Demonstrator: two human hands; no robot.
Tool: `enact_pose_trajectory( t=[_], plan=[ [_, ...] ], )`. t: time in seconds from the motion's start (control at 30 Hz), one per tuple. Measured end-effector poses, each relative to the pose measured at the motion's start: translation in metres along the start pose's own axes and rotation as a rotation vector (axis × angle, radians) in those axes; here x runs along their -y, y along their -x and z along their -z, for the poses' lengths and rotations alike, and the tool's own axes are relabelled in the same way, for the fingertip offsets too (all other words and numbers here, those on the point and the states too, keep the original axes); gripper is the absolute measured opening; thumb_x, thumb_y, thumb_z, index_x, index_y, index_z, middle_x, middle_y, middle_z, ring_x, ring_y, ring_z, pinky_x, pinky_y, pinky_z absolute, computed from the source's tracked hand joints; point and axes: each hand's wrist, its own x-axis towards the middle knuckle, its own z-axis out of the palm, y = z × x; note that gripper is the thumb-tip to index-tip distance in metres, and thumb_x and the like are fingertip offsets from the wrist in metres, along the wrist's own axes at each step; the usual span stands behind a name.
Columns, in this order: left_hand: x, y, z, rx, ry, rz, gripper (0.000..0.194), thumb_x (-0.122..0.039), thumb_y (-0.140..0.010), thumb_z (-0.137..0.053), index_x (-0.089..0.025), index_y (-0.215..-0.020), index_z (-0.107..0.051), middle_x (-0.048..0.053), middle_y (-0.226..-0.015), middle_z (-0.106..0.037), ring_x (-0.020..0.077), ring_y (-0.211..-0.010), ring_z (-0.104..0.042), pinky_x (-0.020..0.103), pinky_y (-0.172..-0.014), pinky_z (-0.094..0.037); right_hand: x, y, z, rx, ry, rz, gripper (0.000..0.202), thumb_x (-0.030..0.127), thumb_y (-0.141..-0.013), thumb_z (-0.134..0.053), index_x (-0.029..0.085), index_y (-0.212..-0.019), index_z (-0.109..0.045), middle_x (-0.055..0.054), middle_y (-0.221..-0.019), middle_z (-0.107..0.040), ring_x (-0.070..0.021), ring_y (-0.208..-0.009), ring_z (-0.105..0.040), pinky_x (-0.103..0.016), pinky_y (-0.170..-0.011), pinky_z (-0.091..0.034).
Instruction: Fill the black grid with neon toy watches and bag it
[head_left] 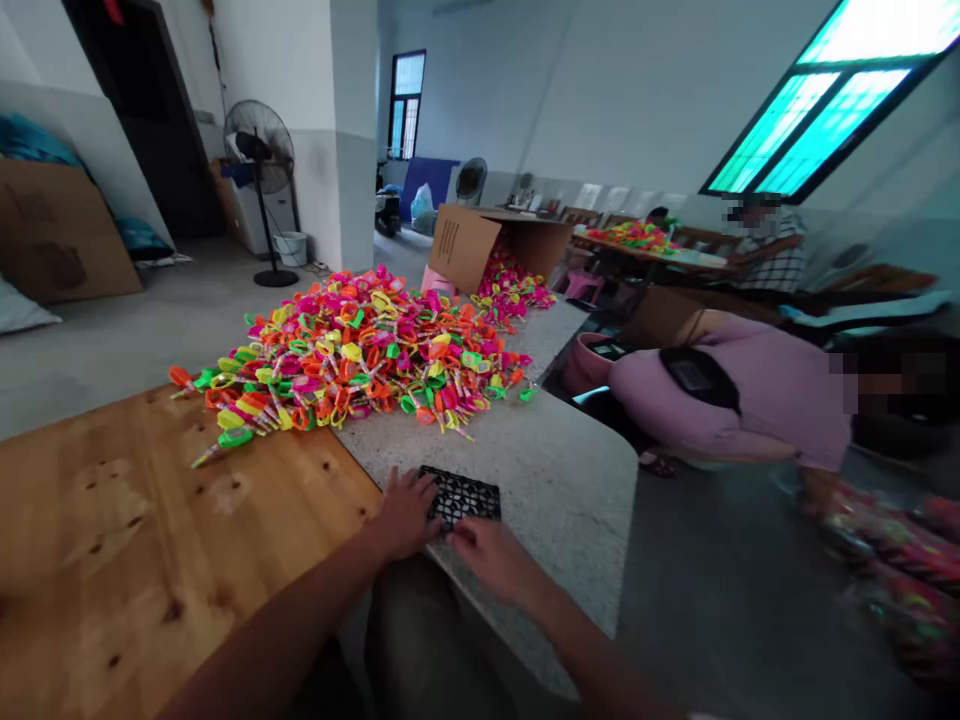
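Head view. Left hand (409, 512): palm down at the left end of a black grid tray (478, 497), fingers extended and slightly parted, the tips lying over its edge; no clenching seen. Right hand (495, 560): at the near edge of the same tray, fingers curled in, thumb close to the forefinger; cannot tell whether they pinch the rim or a small piece.

Tray position: flat on the grey tabletop (555, 450), near its front edge, just beside the seam with the wooden tabletop (150, 520) at left. Openings form a regular lattice; contents, if any, cannot be made out.

Beyond the hands, apart from them: a large heap of bright plastic pieces (375, 350) in pink, orange, yellow and green, lying across both tabletops. A few strays lie at its left fringe on the wood. Behind the heap, a cardboard box (461, 250) rests on its side, more pieces spilling from its mouth.

Right side: a co-worker in a pink top (780, 390) bends low, one arm reaching down to bagged colourful goods (907, 570), blurred. Farther back, a person in a checked shirt (776, 260) is at another table (701, 260) bearing similar colours. Left background: a standing fan (259, 150).
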Motion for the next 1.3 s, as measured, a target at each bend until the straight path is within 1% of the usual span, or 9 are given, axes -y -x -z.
enact_pose_trajectory(
  t=[0.17,0.3,0.4,0.63,0.8,0.9,1.07,1.2,1.3],
  plan=[
    [0.019,0.000,-0.001,-0.041,0.072,-0.049,0.058,-0.045,-0.098,-0.061,-0.027,-0.152,-0.052,0.009,-0.167,-0.043,0.0375,-0.156,-0.034,0.066,-0.128,-0.027,-0.027,-0.086,0.040,-0.225,0.177,-0.111,0.032,0.028,-0.102,-0.051,0.017,-0.117,-0.076,-0.011,-0.107,-0.078,-0.0215,-0.101,-0.071,-0.027,-0.086,-0.047],
    [0.026,0.022,-0.013,-0.098,0.091,-0.005,0.057,-0.046,-0.095,-0.066,-0.026,-0.148,-0.056,0.010,-0.165,-0.045,0.0380,-0.154,-0.037,0.064,-0.128,-0.028,-0.045,-0.152,0.043,-0.163,0.416,-0.256,0.035,0.029,-0.101,-0.054,0.015,-0.129,-0.070,-0.016,-0.123,-0.074,-0.0246,-0.108,-0.071,-0.029,-0.087,-0.049],
    [0.028,0.039,-0.020,-0.109,0.103,-0.025,0.054,-0.047,-0.095,-0.067,-0.029,-0.145,-0.059,0.007,-0.162,-0.049,0.0382,-0.151,-0.040,0.065,-0.128,-0.028,-0.055,-0.172,0.031,-0.116,0.459,-0.255,0.035,0.026,-0.102,-0.052,0.014,-0.128,-0.071,-0.019,-0.126,-0.072,-0.0266,-0.111,-0.071,-0.030,-0.088,-0.050],
    [0.021,0.048,-0.020,-0.133,0.081,-0.020,0.051,-0.044,-0.098,-0.063,-0.033,-0.148,-0.057,0.003,-0.162,-0.050,0.0378,-0.150,-0.042,0.069,-0.128,-0.026,-0.066,-0.162,0.023,-0.168,0.338,-0.302,0.024,0.025,-0.095,-0.058,0.013,-0.106,-0.076,-0.020,-0.111,-0.076,-0.0300,-0.105,-0.073,-0.032,-0.083,-0.052],
    [0.017,0.048,-0.015,-0.114,0.072,-0.007,0.053,-0.041,-0.097,-0.063,-0.033,-0.149,-0.055,0.004,-0.163,-0.049,0.0380,-0.151,-0.041,0.069,-0.128,-0.025,-0.041,-0.137,0.009,-0.133,-0.450,-0.326,0.014,0.029,-0.088,-0.059,0.019,-0.080,-0.065,-0.003,-0.064,-0.067,-0.0165,-0.055,-0.064,-0.024,-0.052,-0.047],
    [0.017,0.049,-0.013,-0.101,0.066,0.003,0.054,-0.041,-0.097,-0.063,-0.032,-0.150,-0.055,0.004,-0.164,-0.048,0.0377,-0.152,-0.040,0.068,-0.128,-0.025,-0.018,-0.125,-0.011,-0.083,-0.792,-0.248,0.012,0.030,-0.085,-0.059,0.021,-0.076,-0.060,0.004,-0.057,-0.059,-0.0118,-0.044,-0.055,-0.021,-0.042,-0.042],
    [0.018,0.047,-0.015,-0.085,0.056,0.005,0.057,-0.042,-0.095,-0.065,-0.034,-0.150,-0.054,0.003,-0.165,-0.047,0.0384,-0.152,-0.039,0.068,-0.128,-0.024,0.005,-0.121,-0.032,-0.008,-0.700,-0.178,0.011,0.025,-0.089,-0.060,0.019,-0.083,-0.067,0.001,-0.068,-0.068,-0.0112,-0.049,-0.061,-0.018,-0.040,-0.042],
    [0.020,0.046,-0.018,-0.089,0.061,0.002,0.061,-0.042,-0.094,-0.066,-0.035,-0.153,-0.051,0.002,-0.166,-0.045,0.0381,-0.152,-0.038,0.068,-0.129,-0.022,0.006,-0.122,-0.035,-0.004,-0.454,-0.101,0.018,0.024,-0.091,-0.060,0.019,-0.075,-0.067,0.002,-0.055,-0.062,-0.0119,-0.043,-0.056,-0.019,-0.039,-0.039],
    [0.020,0.046,-0.018,-0.103,0.064,0.001,0.059,-0.043,-0.094,-0.066,-0.035,-0.151,-0.053,0.003,-0.164,-0.048,0.0375,-0.152,-0.039,0.067,-0.129,-0.023,0.003,-0.122,-0.034,-0.011,-0.471,-0.064,0.019,0.025,-0.092,-0.060,0.019,-0.075,-0.065,0.001,-0.058,-0.062,-0.0117,-0.045,-0.057,-0.019,-0.041,-0.040]
  ],
)
